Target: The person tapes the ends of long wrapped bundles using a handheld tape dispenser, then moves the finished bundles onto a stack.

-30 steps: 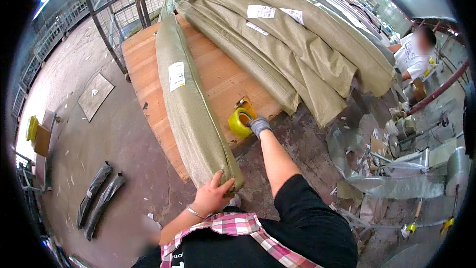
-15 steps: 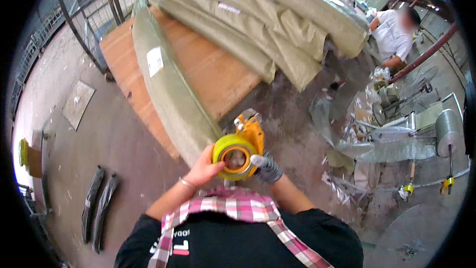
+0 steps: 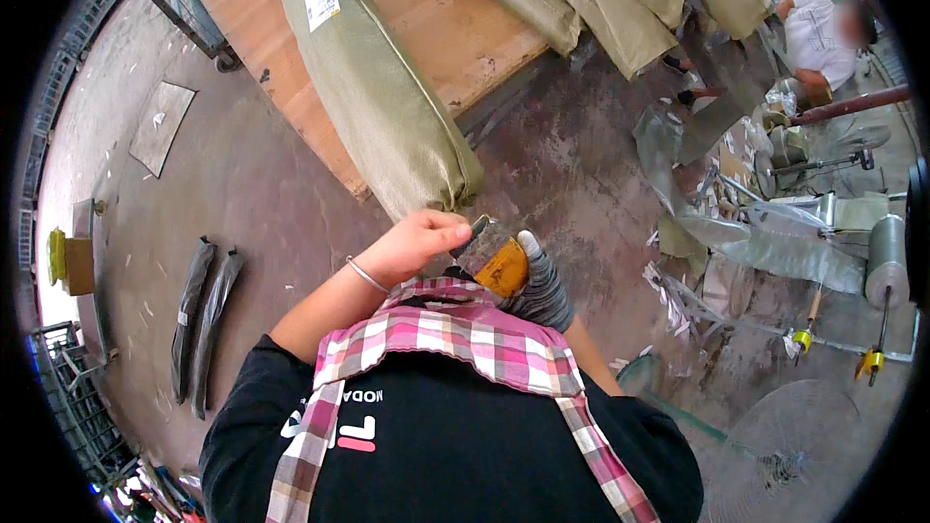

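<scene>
In front of my chest is an orange hand-held tape dispenser [image 3: 502,267], its worn metal part turned up toward the long wrapped bundle. My right hand [image 3: 544,292], in a grey striped glove, grips it from the right with the thumb up. My bare left hand [image 3: 412,247], with a bracelet at the wrist, has its fingers closed at the dispenser's front left edge; what they pinch is too small to make out. Just beyond lies the gathered end of a long olive woven-wrapped bundle [image 3: 378,87] with a white label. The dispenser's tape roll is hidden.
The bundle rests on a wooden board [image 3: 465,39], with more olive wrapped bundles [image 3: 620,0] beyond. Two dark wrapped strips [image 3: 208,329] lie on the floor at left. On the right are plastic film [image 3: 794,257], a roll on a stand [image 3: 886,257], a fan [image 3: 790,465] and a person [image 3: 819,44].
The dispenser has turned, so its yellow roll no longer shows. My left hand has shifted from the roll to the dispenser's front edge. The view has tipped downward, nearer the bundle's end.
</scene>
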The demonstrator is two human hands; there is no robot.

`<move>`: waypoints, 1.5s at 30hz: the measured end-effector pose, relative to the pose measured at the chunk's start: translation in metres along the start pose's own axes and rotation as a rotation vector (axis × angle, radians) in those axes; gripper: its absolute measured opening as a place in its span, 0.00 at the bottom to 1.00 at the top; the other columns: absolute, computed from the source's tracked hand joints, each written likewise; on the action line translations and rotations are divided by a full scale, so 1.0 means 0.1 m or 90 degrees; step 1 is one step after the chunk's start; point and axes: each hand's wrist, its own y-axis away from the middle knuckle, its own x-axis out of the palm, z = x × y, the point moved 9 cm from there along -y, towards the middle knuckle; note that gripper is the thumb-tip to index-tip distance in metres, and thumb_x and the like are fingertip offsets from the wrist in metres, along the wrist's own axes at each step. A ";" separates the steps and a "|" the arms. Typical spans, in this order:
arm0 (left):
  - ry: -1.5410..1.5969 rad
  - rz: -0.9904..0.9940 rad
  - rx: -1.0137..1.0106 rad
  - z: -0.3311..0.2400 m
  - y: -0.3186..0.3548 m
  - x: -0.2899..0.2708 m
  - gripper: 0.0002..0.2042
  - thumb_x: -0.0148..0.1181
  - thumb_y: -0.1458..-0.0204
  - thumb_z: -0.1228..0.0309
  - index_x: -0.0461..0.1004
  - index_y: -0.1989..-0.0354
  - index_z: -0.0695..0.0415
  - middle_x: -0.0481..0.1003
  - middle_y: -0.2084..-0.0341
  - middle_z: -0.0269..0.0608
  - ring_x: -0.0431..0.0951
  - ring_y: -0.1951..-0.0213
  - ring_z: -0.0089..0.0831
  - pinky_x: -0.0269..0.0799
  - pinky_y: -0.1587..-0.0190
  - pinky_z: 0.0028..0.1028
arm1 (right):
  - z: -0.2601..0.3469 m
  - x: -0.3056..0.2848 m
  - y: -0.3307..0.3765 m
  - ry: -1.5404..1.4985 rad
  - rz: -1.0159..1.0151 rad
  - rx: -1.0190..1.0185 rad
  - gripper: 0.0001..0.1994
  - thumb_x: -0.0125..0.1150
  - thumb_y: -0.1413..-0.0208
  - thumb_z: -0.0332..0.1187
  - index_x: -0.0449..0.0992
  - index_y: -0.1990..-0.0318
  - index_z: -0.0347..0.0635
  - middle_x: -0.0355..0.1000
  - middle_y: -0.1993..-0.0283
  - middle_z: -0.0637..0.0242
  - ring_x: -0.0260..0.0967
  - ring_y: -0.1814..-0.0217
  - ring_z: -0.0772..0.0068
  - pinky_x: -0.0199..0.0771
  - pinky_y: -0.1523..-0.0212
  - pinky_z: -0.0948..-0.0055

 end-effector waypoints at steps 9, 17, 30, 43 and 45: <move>-0.874 -0.298 0.001 -0.83 -0.27 -1.00 0.13 0.48 0.50 0.61 0.72 0.76 0.58 0.71 0.78 0.42 0.72 0.73 0.35 0.66 0.70 0.32 | -0.64 -0.60 0.79 0.751 -0.167 -0.151 0.31 0.61 0.61 0.42 0.58 0.47 0.50 0.69 0.65 0.53 0.69 0.66 0.56 0.70 0.67 0.66; -1.094 -0.481 -0.009 -0.67 -0.53 -1.23 0.19 0.49 0.55 0.53 0.73 0.78 0.57 0.71 0.70 0.43 0.70 0.63 0.39 0.64 0.62 0.36 | -0.54 -0.50 -0.76 0.882 -0.190 0.030 0.31 0.56 0.58 0.46 0.56 0.45 0.50 0.67 0.58 0.50 0.64 0.57 0.49 0.65 0.57 0.61; -0.010 -0.569 0.111 -0.05 0.05 -1.77 0.23 0.49 0.51 0.58 0.61 0.56 0.66 0.64 0.58 0.44 0.66 0.57 0.33 0.63 0.56 0.33 | -0.34 -1.15 -0.21 0.200 -0.271 -0.083 0.28 0.61 0.60 0.29 0.59 0.48 0.44 0.62 0.51 0.64 0.60 0.49 0.70 0.62 0.51 0.74; -0.184 0.014 0.086 -0.18 -0.29 -0.28 0.21 0.52 0.52 0.58 0.67 0.57 0.62 0.68 0.58 0.43 0.66 0.54 0.33 0.59 0.50 0.33 | 0.35 -0.17 0.36 -0.184 -0.168 0.032 0.22 0.57 0.59 0.33 0.64 0.54 0.33 0.68 0.60 0.57 0.67 0.57 0.64 0.67 0.59 0.73; -0.295 0.079 -0.018 -0.12 -0.13 -0.07 0.23 0.51 0.52 0.55 0.68 0.61 0.66 0.69 0.63 0.43 0.67 0.58 0.29 0.63 0.56 0.28 | 0.26 -0.13 0.35 -0.132 -0.191 0.042 0.22 0.59 0.60 0.38 0.68 0.59 0.28 0.69 0.62 0.57 0.68 0.60 0.67 0.68 0.60 0.74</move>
